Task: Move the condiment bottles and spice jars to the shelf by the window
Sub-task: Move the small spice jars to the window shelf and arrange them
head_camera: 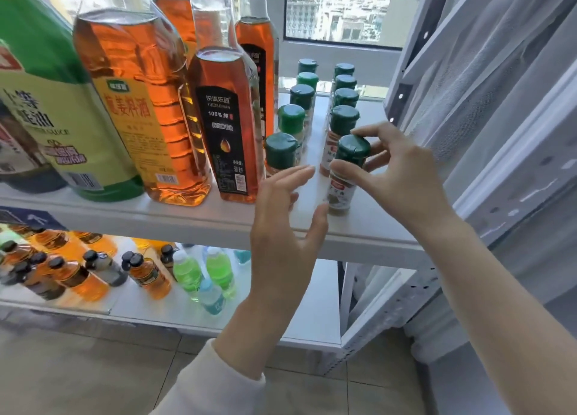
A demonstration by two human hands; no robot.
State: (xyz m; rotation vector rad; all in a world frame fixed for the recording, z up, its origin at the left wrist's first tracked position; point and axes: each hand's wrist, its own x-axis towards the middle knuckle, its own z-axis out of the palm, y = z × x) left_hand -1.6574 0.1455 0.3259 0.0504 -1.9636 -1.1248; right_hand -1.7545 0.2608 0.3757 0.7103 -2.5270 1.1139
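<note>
A green-capped spice jar (345, 177) stands at the front of the right row on the white shelf (199, 217) by the window. My right hand (396, 171) is closed around it, thumb on the label and fingers behind the cap. My left hand (284, 224) hovers open just left of that jar, holding nothing. Two rows of several green-capped spice jars (292, 117) run back toward the window. Tall bottles of amber liquid (228, 117) and a green-labelled bottle (53, 108) stand on the shelf's left part.
A lower shelf (312, 305) carries several small amber, dark and green drink bottles (150, 274). A perforated metal upright (402, 96) and a white net curtain (499, 102) close off the right side. Tiled floor lies below.
</note>
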